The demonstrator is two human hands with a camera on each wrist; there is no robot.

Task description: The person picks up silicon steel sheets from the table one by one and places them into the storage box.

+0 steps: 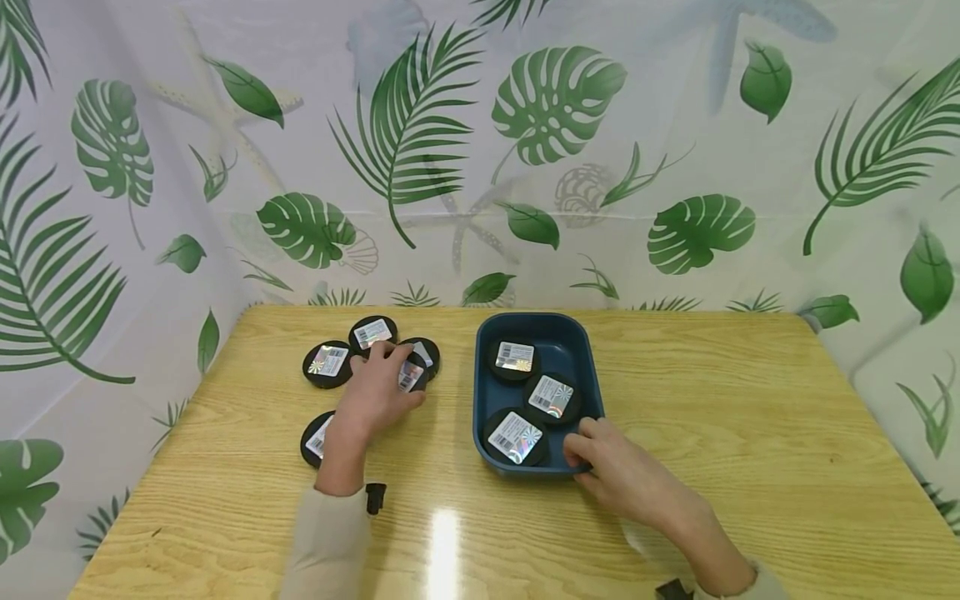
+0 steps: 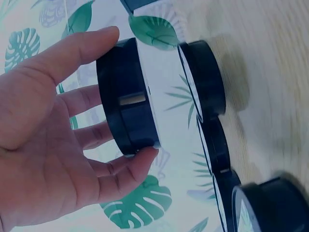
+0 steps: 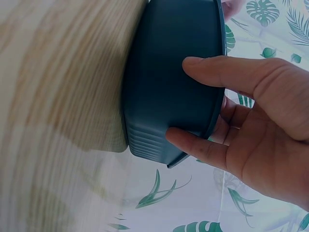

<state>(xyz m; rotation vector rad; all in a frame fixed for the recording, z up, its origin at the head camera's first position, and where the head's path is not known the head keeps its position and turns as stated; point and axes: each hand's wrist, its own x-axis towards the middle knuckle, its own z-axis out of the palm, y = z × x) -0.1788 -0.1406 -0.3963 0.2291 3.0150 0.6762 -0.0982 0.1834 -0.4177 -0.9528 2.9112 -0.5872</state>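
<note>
In the head view my left hand (image 1: 372, 392) grips a black round container (image 1: 413, 375) with a white label, above the left part of the table. The left wrist view has this black round container (image 2: 126, 96) between thumb and fingertips, apart from the others below. A dark blue bin (image 1: 591, 367) stands right of it, with three similar labelled containers (image 1: 514, 360) lying inside. At the bin's near right corner, my right hand (image 1: 630, 468) pinches the wall. From the right wrist view, its thumb and a finger press the bin's outer side (image 3: 169, 92).
Several more black containers (image 1: 327, 364) lie label up on the wooden table (image 1: 750, 400), left of the bin. One container (image 1: 312, 440) is partly hidden by my left wrist. A leaf-patterned cloth (image 1: 450, 167) hangs behind the table.
</note>
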